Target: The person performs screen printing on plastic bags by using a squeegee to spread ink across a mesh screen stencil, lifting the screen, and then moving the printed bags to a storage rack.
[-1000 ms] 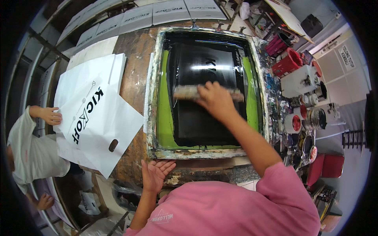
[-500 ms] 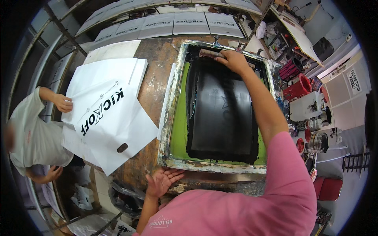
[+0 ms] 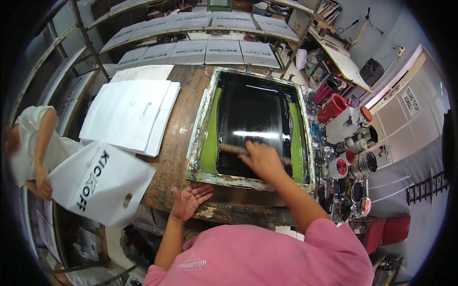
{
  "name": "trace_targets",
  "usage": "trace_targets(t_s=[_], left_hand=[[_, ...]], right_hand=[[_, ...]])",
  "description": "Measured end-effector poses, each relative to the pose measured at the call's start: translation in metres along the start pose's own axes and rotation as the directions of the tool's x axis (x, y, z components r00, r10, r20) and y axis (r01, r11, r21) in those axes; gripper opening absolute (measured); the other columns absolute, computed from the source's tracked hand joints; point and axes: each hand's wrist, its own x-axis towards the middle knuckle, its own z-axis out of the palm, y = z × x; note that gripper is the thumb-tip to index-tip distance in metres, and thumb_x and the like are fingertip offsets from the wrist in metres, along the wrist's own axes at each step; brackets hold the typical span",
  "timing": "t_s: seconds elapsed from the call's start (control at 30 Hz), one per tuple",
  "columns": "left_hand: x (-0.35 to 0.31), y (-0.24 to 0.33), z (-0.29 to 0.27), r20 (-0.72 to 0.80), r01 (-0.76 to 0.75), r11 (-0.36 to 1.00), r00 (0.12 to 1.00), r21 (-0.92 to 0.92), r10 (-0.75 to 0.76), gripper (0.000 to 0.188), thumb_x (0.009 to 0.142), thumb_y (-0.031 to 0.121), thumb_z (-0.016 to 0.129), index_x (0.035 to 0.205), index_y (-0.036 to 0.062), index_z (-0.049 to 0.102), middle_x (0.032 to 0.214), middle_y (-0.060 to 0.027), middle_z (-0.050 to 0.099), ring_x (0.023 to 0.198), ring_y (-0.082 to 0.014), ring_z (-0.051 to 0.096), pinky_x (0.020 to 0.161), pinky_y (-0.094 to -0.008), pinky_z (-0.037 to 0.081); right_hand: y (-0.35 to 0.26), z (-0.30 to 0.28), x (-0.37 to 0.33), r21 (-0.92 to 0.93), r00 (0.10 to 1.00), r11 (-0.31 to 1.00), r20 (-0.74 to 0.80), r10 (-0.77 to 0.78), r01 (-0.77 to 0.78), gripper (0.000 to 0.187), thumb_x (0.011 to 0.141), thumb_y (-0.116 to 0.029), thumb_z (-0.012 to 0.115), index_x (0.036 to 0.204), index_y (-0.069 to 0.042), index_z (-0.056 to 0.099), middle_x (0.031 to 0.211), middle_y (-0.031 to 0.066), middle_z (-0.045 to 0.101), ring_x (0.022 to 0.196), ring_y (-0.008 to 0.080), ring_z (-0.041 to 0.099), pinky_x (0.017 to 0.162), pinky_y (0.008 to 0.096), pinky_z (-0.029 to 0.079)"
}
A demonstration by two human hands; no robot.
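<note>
My right hand is closed round the wooden handle of a squeegee, which lies crosswise on the inked mesh of a screen printing frame. Wet black ink covers the middle of the mesh, with green strips along both sides. At the frame's near left corner, my left hand is open, palm up and fingers spread, with nothing in it. Whether it touches the frame's edge I cannot tell. What lies beneath the screen is hidden.
At the left, a co-worker's hands hold a white bag with black print. A stack of white bags lies left of the frame on the wooden table. Printed bags fill racks beyond; ink pots stand at right.
My right hand has drawn the squeegee from the screen's far end toward me. The co-worker has pulled the printed bag off the stack, nearer and to the left. My left hand stays open.
</note>
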Motion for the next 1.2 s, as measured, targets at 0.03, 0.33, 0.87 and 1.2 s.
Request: trace_targets(t_s=[0.03,0.33,0.87,1.2], left_hand=[[0.0,-0.001,-0.001,0.001,0.0,1.0,1.0,0.011,0.0,0.112,0.093,0.09,0.034,0.154,-0.0042,0.046,0.156,-0.0319,0.05,0.149,-0.046,0.045,0.126,-0.0625,0.032],[0.025,0.053,0.068,0.229,-0.12,0.984,0.962,-0.134,0.149,0.131,0.077,0.104,0.036,0.156,0.0004,0.048,0.164,-0.0284,0.042,0.152,-0.0424,0.043,0.127,-0.0613,0.029],[0.096,0.0,0.052,-0.217,0.34,-0.562,0.936,0.754,0.275,0.112,0.094,0.088,0.039,0.169,0.0055,0.03,0.172,-0.0379,0.014,0.162,-0.0545,0.002,0.119,-0.0787,-0.011],[0.123,0.016,0.093,-0.009,0.202,-0.482,0.928,0.852,0.373,0.104,0.096,0.073,0.06,0.156,-0.0108,0.044,0.164,-0.0297,0.043,0.157,-0.045,0.033,0.127,-0.0694,0.007]], right_hand=[[-0.012,-0.009,-0.02,0.038,0.999,0.999,0.044,0.018,-0.02,0.044,0.099,-0.046,0.069,0.111,-0.005,0.059,0.093,0.0152,0.067,0.086,0.0366,0.071,0.071,0.0513,0.059],[-0.044,-0.102,-0.043,-0.107,0.945,0.992,-0.311,-0.098,0.068,0.03,0.095,-0.034,0.072,0.106,-0.007,0.064,0.098,0.013,0.063,0.098,0.0323,0.061,0.096,0.0498,0.044],[-0.011,-0.234,0.084,-0.15,0.807,0.988,-0.587,-0.06,-0.036,0.04,0.097,-0.039,0.061,0.089,-0.001,0.07,0.083,0.0171,0.072,0.085,0.0368,0.07,0.089,0.0511,0.045],[0.001,-0.259,0.11,-0.182,0.773,0.982,-0.615,-0.155,0.052,0.039,0.096,-0.04,0.058,0.088,-0.004,0.071,0.079,0.0214,0.07,0.076,0.044,0.066,0.077,0.0524,0.048]])
